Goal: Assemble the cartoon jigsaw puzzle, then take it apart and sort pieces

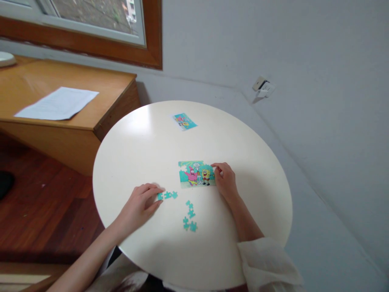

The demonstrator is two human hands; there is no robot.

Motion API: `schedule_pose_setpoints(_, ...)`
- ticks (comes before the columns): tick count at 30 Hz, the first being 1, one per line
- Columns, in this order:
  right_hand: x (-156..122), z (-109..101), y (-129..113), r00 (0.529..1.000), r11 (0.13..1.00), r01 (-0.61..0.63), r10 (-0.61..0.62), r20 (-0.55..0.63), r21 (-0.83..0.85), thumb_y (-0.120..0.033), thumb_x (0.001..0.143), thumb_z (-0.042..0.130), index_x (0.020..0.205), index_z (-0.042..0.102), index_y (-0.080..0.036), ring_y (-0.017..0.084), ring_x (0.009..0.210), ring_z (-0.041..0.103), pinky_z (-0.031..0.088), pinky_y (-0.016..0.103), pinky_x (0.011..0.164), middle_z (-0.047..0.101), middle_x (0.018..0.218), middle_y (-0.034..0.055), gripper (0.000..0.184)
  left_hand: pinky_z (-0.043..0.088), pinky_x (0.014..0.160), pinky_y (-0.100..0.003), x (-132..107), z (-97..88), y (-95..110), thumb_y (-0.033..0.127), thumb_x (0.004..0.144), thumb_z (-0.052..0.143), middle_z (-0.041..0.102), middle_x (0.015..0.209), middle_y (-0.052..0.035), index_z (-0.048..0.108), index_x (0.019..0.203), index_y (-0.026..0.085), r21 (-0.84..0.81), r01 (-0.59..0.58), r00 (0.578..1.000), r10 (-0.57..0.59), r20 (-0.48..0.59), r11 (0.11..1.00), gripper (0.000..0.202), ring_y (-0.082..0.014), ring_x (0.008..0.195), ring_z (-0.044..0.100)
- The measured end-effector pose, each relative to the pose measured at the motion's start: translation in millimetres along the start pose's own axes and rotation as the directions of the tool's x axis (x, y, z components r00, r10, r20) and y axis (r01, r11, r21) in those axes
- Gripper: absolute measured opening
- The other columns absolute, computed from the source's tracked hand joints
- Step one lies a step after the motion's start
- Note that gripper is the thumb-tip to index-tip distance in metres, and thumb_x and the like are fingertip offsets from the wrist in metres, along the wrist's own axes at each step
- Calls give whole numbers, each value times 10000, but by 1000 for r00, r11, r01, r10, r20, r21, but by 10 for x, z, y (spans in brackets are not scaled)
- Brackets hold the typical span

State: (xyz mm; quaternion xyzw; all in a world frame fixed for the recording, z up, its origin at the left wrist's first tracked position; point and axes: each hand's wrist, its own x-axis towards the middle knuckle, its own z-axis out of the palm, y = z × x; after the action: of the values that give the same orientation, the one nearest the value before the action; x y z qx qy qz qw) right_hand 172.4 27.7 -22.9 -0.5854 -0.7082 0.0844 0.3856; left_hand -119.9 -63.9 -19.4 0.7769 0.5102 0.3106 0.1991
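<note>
On a round white table (139,158), a partly assembled cartoon puzzle (194,174) lies near the middle. The right hand (223,176) rests at its right edge, fingers bent. To the near left, the left hand (142,205) has thumb and forefinger at the left end of a short row of teal pieces (167,195). More loose pieces (190,215) lie on the near side of the puzzle. A picture card (185,121) with similar characters lies toward the far edge. At far left, a paper sheet (59,103) rests on a wooden desk (114,81).
</note>
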Motion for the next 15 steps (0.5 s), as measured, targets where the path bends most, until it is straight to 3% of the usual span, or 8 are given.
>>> schedule_pose_setpoints(6, -19, -41, -121, 999, 999, 52, -52, 12, 8, -177, 803, 405, 805, 638, -193, 189, 758, 556, 448, 324, 727, 619, 787, 61, 234, 456, 841, -358, -5, 10, -7, 265, 853, 511, 637, 1038, -76, 634, 1022, 219, -20, -2, 1000, 2, -3, 1000, 214, -206, 970, 585)
schedule_pose_setpoints(9, -106, -54, -295, 986, 993, 101, -107, 125, 56, -165, 797, 458, 823, 651, -200, 182, 751, 564, 459, 312, 719, 617, 780, 58, 197, 453, 847, -354, -4, 11, -4, 252, 854, 511, 638, 1039, -74, 632, 1027, 225, -22, 2, 1000, -2, -2, 1000, 213, -202, 975, 584)
schedule_pose_setpoints(12, -219, -85, -508, 919, 977, 178, -208, 334, 120, -147, 805, 505, 868, 668, -223, 178, 799, 586, 460, 310, 760, 635, 811, 47, 190, 451, 839, -353, -2, 9, 0, 243, 852, 513, 642, 1028, -74, 633, 1026, 219, -16, -8, 1000, 8, -4, 1000, 213, -204, 968, 587)
schedule_pose_setpoints(15, -295, -144, -676, 801, 959, 222, -283, 527, 179, -118, 772, 576, 848, 675, -214, 172, 822, 603, 461, 297, 760, 656, 856, 43, 157, 444, 834, -352, -1, 12, -3, 232, 855, 507, 643, 1024, -71, 631, 1024, 215, -12, -15, 1000, 15, -3, 1000, 210, -203, 967, 585)
